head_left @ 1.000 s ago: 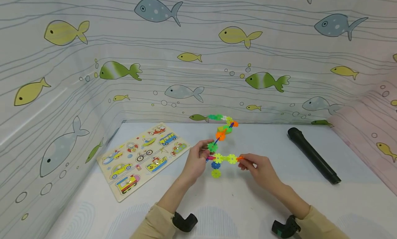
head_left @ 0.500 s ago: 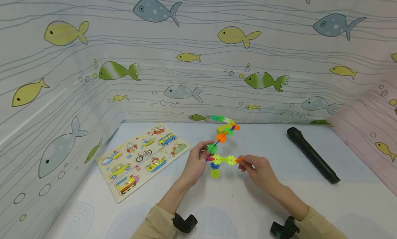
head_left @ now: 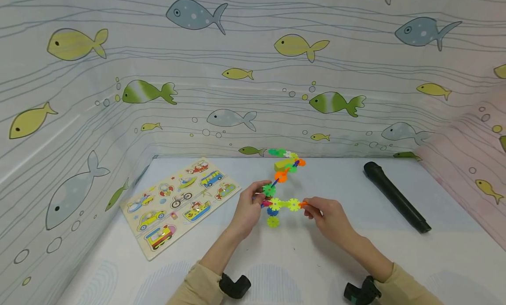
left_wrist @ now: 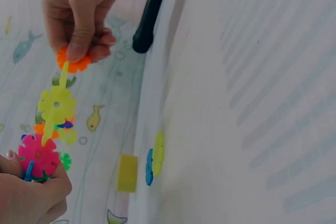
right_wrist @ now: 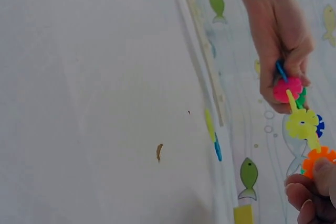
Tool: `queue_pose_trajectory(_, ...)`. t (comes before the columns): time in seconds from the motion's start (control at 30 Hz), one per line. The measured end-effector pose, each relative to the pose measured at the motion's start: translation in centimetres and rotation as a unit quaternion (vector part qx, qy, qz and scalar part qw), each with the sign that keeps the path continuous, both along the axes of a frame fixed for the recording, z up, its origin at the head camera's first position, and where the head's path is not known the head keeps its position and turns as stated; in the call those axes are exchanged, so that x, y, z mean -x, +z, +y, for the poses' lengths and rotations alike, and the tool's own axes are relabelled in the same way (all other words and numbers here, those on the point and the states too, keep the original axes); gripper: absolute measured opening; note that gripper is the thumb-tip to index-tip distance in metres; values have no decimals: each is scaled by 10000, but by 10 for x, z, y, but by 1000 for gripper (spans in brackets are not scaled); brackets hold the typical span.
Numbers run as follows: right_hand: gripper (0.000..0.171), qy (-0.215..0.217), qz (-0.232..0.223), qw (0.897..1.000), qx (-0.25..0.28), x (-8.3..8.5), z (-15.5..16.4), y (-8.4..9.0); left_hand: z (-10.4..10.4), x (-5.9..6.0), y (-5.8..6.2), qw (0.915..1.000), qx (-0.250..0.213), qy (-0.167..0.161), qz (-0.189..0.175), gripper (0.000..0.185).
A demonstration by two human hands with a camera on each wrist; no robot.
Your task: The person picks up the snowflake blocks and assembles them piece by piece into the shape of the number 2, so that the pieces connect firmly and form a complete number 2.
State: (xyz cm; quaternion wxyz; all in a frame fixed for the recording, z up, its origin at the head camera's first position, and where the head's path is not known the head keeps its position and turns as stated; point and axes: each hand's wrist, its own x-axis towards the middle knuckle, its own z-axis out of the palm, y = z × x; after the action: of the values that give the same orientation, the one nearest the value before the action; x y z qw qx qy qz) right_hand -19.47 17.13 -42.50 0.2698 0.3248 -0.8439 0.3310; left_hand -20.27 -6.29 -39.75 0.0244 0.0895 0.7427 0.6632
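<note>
One puzzle board (head_left: pixel 181 202) lies left of the snowflake-disc chain (head_left: pixel 283 188). Left hand (head_left: pixel 250 207) pinches the chain's pink disc (left_wrist: pixel 38 155); right hand (head_left: pixel 326 218) pinches its orange end disc (left_wrist: pixel 74 62). Chain is held above the table (head_left: pixel 340 261), mid-table. One black microphone (head_left: pixel 395 197) lies right of it. Only the wrist views show the pink disc plainly.

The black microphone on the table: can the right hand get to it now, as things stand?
Probably yes, but not freely. The microphone lies bare on the table to the right hand's outer side, nothing between. But that hand's fingers pinch the toy chain's orange piece.
</note>
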Motion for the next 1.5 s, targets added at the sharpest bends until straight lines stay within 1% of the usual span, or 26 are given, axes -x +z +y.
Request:
queue_pose_trajectory(0.2, 26, -147, 200, 9996, -133, -2, -2, 2, 1, 1, -1, 10000, -2, 30, -63, 45)
queue_pose_trajectory(0.47, 27, -264, 394, 9986, -228, -4, -2, 4, 2, 0, -2, 10000, -21, 64, -34, 45)
queue_pose_trajectory(0.67, 28, -332, 416, 9979, -370, -6, -3, 6, 3, 0, -3, 9999, 7, 83, -108, 45)
queue_pose_trajectory(0.93, 26, -436, 314, 9971, -535, -7, -4, 6, 4, -1, -2, 9999, -59, 31, -75, 44)
queue_pose_trajectory(1.07, 25, -483, 159, 9976, -473, -7, -5, 5, 4, 0, -3, 10000, -72, -11, -24, 42)
queue_pose_trajectory(1.23, 26, -373, -118, 9991, -147, -7, -5, 4, 1, 2, 0, 10000, 30, 37, 1, 42)
queue_pose_trajectory(1.37, 23, -314, -716, 9967, 195, -5, -4, 2, -1, 4, -1, 9999, 118, 66, 21, 41)
queue_pose_trajectory(1.5, 19, -279, -1448, 9877, 519, -4, -4, 1, -4, 4, 0, 9998, 149, 104, 12, 40)
